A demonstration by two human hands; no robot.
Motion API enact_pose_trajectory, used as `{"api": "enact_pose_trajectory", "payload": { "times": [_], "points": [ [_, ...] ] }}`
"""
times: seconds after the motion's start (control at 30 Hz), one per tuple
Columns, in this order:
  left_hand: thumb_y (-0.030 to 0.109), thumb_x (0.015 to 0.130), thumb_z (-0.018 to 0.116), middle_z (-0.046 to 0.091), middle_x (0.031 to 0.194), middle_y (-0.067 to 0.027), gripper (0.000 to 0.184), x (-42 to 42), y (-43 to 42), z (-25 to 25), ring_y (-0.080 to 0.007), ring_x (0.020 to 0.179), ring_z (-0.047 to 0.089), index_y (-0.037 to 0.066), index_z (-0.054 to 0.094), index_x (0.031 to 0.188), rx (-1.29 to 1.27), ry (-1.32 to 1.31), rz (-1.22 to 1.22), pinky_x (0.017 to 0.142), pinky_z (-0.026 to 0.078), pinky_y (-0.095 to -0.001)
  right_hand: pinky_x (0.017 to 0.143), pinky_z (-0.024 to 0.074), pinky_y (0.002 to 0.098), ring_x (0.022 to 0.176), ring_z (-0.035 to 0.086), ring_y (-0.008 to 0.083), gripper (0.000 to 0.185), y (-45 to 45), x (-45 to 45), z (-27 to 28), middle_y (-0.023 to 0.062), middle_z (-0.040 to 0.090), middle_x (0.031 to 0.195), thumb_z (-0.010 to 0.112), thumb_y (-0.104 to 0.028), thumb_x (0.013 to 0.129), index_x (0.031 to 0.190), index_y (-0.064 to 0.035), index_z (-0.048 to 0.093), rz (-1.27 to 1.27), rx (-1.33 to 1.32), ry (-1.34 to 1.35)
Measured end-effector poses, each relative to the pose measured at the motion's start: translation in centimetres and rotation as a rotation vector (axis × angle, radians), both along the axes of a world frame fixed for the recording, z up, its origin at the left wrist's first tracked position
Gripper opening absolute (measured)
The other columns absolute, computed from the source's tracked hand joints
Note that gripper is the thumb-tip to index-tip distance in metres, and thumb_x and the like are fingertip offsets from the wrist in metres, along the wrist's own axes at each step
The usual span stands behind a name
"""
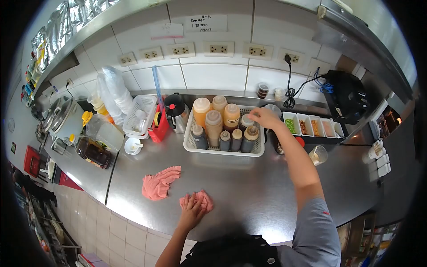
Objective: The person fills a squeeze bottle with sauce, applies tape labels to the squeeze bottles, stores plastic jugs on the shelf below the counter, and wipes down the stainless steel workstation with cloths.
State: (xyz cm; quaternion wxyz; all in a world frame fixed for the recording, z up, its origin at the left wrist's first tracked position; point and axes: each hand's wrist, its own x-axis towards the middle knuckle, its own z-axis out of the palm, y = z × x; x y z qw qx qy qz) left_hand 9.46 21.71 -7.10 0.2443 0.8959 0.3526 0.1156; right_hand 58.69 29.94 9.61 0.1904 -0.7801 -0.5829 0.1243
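Observation:
My left hand [194, 208] lies with its fingers over a crumpled pink cloth [206, 201] near the front of the steel counter. A second pink cloth [156, 186] is spread to its left. My right hand [263, 117] reaches to the right back corner of a white basket [222, 151], its fingers at the top of a squeeze bottle [246, 122]; whether they grip it is hard to make out. Several sauce bottles stand upright in the basket, among them an orange one [202, 108] and a dark one [250, 139].
Right of the basket is a tray of toppings [308, 126], with a clear cup [318, 155] in front. To the left stand a steel thermos [177, 116], a red container [159, 129], a white bowl [133, 146] and a dark bottle [93, 151].

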Motion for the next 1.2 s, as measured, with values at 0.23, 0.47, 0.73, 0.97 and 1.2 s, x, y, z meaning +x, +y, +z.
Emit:
{"api": "enact_pose_trajectory", "payload": {
  "times": [0.23,0.47,0.73,0.97,1.2],
  "points": [
    [0.043,0.076,0.078,0.023,0.155,-0.022,0.092,2.2,0.6,0.1,-0.047,0.142,0.022,0.018,0.032,0.151,0.096,0.027,-0.291,0.114,0.023,-0.0539,0.069,0.0514,0.0337,0.076,0.066,0.022,0.018,-13.7,-14.1,2.6,0.0103,0.067,0.083,0.062,-0.022,0.092,0.099,-0.0078,0.07,-0.14,0.352,0.259],
    [0.034,0.081,0.076,0.01,0.158,-0.0249,0.11,4.5,-0.4,-2.4,-0.0396,0.147,0.012,0.016,-0.003,0.156,-0.806,-0.582,-0.438,0.117,0.016,-0.05,0.09,0.0487,0.0432,0.098,0.06,0.0343,0.016,-19.4,-28.2,-13.7,0.0116,0.063,0.1,0.066,-0.017,0.083,0.096,-0.0072,0.068,0.237,0.196,0.358],
    [0.03,0.081,0.073,0.021,0.154,-0.0279,0.072,1.6,-3.2,1.1,-0.0471,0.144,0.015,0.015,0.042,0.145,-0.247,-0.244,-0.427,0.114,0.019,-0.0566,0.072,0.0503,0.0342,0.075,0.064,0.0266,0.028,-24.0,-24.2,7.7,0.0129,0.065,0.086,0.069,-0.018,0.086,0.109,-0.0024,0.068,0.625,0.169,0.907],
    [0.003,0.073,0.06,0.03,0.154,-0.018,0.048,6.9,1.8,9.2,-0.0438,0.142,0.025,0.011,0.063,0.12,0.107,-0.234,-0.478,0.114,0.019,-0.0615,0.039,0.024,0.022,0.04,0.041,0.0066,0.051,-32.6,-26.9,19.4,0.0063,0.056,0.065,0.068,-0.045,0.087,0.133,-0.0282,0.054,1.234,0.974,1.276],
    [0.002,0.074,0.06,0.058,0.107,-0.0175,0.035,20.7,14.0,20.5,-0.0372,0.102,0.054,0.004,0.063,0.109,0.516,-0.328,-0.36,0.088,0.045,-0.0479,0.04,0.0202,0.0216,0.04,0.035,0.0048,0.024,-33.6,-26.8,21.2,0.0024,0.048,0.06,0.055,-0.029,0.094,0.115,-0.024,0.065,1.307,1.071,1.149]
  ]
}}
